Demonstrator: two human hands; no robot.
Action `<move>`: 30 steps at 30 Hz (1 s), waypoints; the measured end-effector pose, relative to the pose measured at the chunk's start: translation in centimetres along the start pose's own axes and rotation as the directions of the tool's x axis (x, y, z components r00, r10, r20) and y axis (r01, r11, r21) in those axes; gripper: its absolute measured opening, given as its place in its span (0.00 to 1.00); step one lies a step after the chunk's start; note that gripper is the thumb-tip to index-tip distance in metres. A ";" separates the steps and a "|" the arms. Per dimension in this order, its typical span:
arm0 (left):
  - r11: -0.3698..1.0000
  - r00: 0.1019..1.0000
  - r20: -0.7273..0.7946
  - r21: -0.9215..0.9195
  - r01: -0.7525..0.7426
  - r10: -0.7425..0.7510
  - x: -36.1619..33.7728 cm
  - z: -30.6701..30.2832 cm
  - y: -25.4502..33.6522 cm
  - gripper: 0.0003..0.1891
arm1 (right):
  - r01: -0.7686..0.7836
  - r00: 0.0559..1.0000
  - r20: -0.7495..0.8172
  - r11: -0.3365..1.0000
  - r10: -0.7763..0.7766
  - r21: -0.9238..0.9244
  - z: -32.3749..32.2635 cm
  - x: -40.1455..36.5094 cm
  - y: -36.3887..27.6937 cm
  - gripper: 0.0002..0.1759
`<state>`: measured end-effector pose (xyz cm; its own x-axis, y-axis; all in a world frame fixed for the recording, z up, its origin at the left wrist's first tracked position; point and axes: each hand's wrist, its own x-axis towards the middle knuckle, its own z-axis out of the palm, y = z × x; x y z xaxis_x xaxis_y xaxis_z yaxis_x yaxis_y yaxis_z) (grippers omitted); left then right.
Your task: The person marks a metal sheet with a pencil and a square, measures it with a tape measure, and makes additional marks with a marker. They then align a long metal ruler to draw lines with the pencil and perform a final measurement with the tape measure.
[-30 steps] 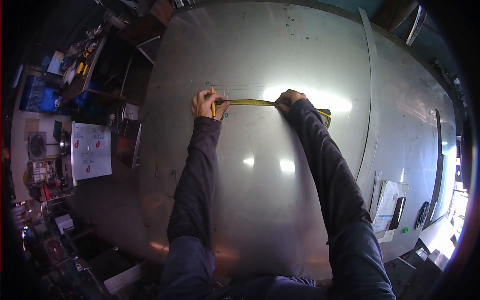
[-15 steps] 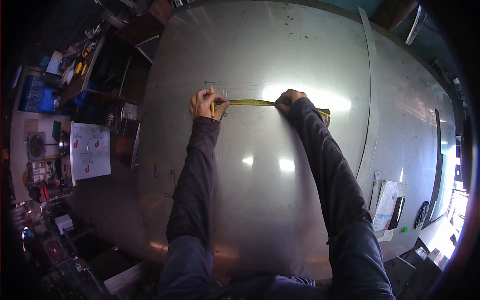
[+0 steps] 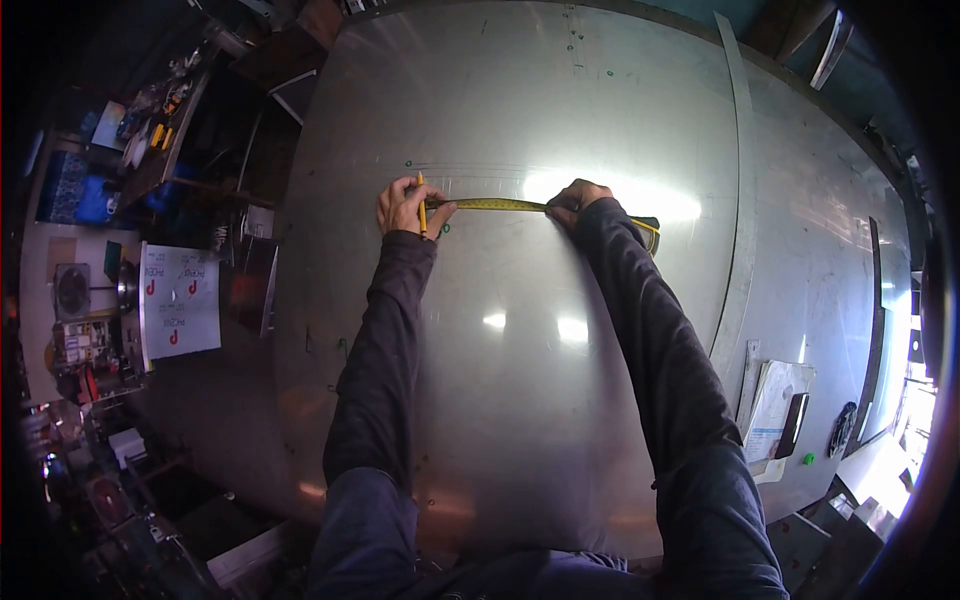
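A yellow tape measure blade (image 3: 500,204) stretches between my two hands, just above the metal sheet (image 3: 500,400). My left hand (image 3: 402,208) is closed at the blade's left end, with a yellow pencil (image 3: 422,205) held upright among its fingers. My right hand (image 3: 578,198) pinches the blade farther right. The black and yellow tape case (image 3: 648,234) shows partly behind my right wrist. Thin scribed lines and small green marks lie on the sheet around my left hand.
A long metal strip (image 3: 742,180) lies along the sheet's right side. Papers (image 3: 780,410) with a dark phone-like object (image 3: 793,425) rest at the lower right, near a green cap (image 3: 809,459) and a dark coil (image 3: 843,428). Cluttered shelves and a printed sheet (image 3: 180,300) stand at left.
Both hands and the tape have shifted very slightly left in view, as have the marks on the sheet. Grip and tape span look the same.
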<state>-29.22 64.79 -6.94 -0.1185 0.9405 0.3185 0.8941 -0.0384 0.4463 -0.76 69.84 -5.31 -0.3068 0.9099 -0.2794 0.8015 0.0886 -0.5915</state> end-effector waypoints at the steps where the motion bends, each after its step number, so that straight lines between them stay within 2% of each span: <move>1: 1.000 1.000 0.004 0.004 -0.009 0.009 0.0 -0.1 -0.1 0.13 | 0.079 0.995 -0.058 0.997 -0.078 0.005 0.2 -0.3 0.5 0.11; 2: 1.000 1.000 0.009 0.004 -0.021 0.021 0.1 0.0 -0.2 0.13 | 0.154 0.981 -0.119 0.988 -0.153 0.003 0.3 -0.7 1.3 0.11; 3: 1.000 1.000 0.011 -0.006 -0.027 0.027 0.1 0.0 -0.3 0.13 | 0.145 0.982 -0.124 0.989 -0.145 -0.002 0.1 -1.2 2.2 0.11; 5: 0.999 0.999 0.000 0.010 -0.040 0.040 0.1 0.1 -0.4 0.13 | 0.324 0.910 -0.270 0.946 -0.313 -0.004 -1.0 -2.8 4.9 0.09; 8: 0.996 0.996 -0.016 0.002 -0.091 0.091 0.1 0.2 -0.5 0.13 | 0.329 0.895 -0.327 0.944 -0.302 0.029 -4.2 -5.8 9.0 0.08; 12: 0.990 0.990 -0.037 0.031 -0.137 0.138 0.2 0.3 -0.8 0.13 | 0.291 0.899 -0.364 0.953 -0.244 0.081 -7.6 -8.5 15.2 0.08; 14: 0.994 0.994 -0.006 0.011 -0.112 0.112 0.3 0.1 -0.7 0.14 | 0.263 0.908 -0.361 0.961 -0.215 0.089 -8.7 -9.2 17.1 0.09; 17: 0.995 0.995 0.017 0.005 -0.101 0.101 0.2 0.1 -0.8 0.14 | 0.211 0.921 -0.354 0.972 -0.164 0.099 -9.2 -10.2 17.9 0.09; 21: 0.997 0.995 0.055 0.015 -0.080 0.080 0.4 0.0 -0.9 0.14 | 0.262 0.914 -0.325 0.965 -0.244 0.015 -9.4 -10.0 18.3 0.08; 23: 0.997 0.995 0.060 0.008 -0.080 0.079 0.3 0.0 -0.9 0.14 | 0.184 0.947 -0.274 0.982 -0.166 0.039 -9.5 -9.6 18.2 0.07; 30: 0.995 0.994 0.051 -0.004 -0.095 0.096 0.4 0.2 -1.5 0.13 | 0.051 0.977 -0.209 0.993 -0.027 0.110 -9.7 -9.3 17.8 0.07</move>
<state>-30.49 65.27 -7.67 -0.0104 0.9485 0.3165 0.8996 -0.1294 0.4172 21.34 66.92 -5.89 -0.2144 0.9718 -0.0985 0.7233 0.0901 -0.6846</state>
